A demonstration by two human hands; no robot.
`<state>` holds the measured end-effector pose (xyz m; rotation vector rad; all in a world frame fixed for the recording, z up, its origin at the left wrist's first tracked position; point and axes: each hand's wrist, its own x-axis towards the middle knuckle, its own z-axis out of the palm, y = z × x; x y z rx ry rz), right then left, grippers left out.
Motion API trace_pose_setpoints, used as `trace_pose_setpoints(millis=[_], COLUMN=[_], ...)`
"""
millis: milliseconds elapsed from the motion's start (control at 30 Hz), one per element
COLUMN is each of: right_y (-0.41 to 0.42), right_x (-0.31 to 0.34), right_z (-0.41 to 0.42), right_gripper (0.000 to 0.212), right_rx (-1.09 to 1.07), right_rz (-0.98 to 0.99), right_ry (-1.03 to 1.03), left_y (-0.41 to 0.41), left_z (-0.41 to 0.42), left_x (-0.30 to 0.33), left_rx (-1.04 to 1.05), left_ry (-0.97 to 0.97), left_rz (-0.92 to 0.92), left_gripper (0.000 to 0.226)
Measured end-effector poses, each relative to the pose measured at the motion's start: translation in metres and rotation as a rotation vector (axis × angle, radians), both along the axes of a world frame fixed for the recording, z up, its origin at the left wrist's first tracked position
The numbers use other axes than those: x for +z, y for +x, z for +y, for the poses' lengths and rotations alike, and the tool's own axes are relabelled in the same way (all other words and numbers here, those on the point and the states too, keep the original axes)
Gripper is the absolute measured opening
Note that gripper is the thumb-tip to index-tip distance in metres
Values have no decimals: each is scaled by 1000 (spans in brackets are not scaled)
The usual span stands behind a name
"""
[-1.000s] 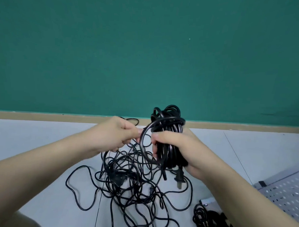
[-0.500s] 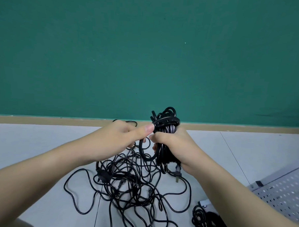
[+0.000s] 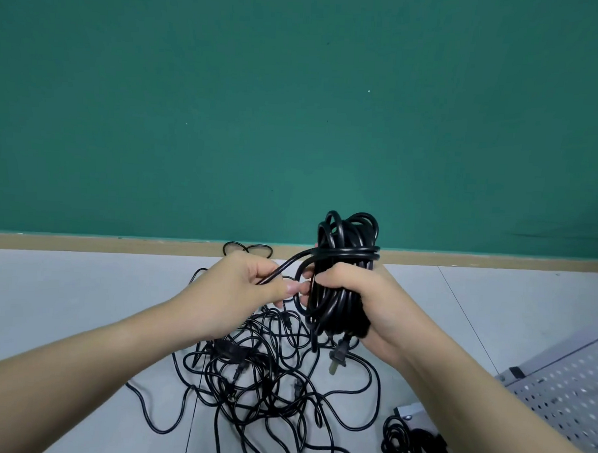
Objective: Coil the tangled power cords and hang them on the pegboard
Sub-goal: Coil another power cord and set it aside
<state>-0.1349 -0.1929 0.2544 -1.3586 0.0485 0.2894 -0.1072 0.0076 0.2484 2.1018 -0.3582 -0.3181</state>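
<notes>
Cords, tangled, black [image 3: 260,378], sprawl over the pale floor [image 3: 64,301] just below the hands, loops crossing w/ several small plugs buried in the mess. Nearest, bottom right: a second small black cord bundle [image 3: 404,443] sits at the corner of a grey perforated pegboard [image 3: 564,402], which lies flat on the floor, partly cut off by the frame edge and by the right forearm.

Mid: right hand [image 3: 366,297] has its grip wrapped round a thick coiled bundle [image 3: 343,272], fingers curled tight at its middle, coil upright, top loops sticking above the fist. A 2-prong plug [image 3: 338,356] dangles from the bundle's lower end, just above the tangle. Left hand [image 3: 243,285] pinches a loose strand [image 3: 289,263] btwn thumb and fingers; that strand runs up-right and wraps horizontally round the coil's upper part. Hands nearly touching at the thumbs.

Tangle lies directly under both hands, so forearms hide parts of it; which strand feeds the coil can't be told.

Far: one cord loop [image 3: 247,248] reaches the tan baseboard strip [image 3: 118,245], green wall [image 3: 296,106] above.
</notes>
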Motion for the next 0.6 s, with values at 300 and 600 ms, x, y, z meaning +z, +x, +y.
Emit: trace_pose_setpoints(millis=[300, 600], right_y=[-4, 9], right_x=[-22, -20], right_z=[23, 2], right_gripper=[41, 22], right_rx=[-83, -56], right_rz=[-47, -151], right_ry=[-164, -387], left_y=[-37, -49], left_z=[-36, -10], left_x=[-2, 43], left_rx=[-249, -462], left_ry=[828, 755], left_rz=[-219, -369], left_gripper=[18, 32])
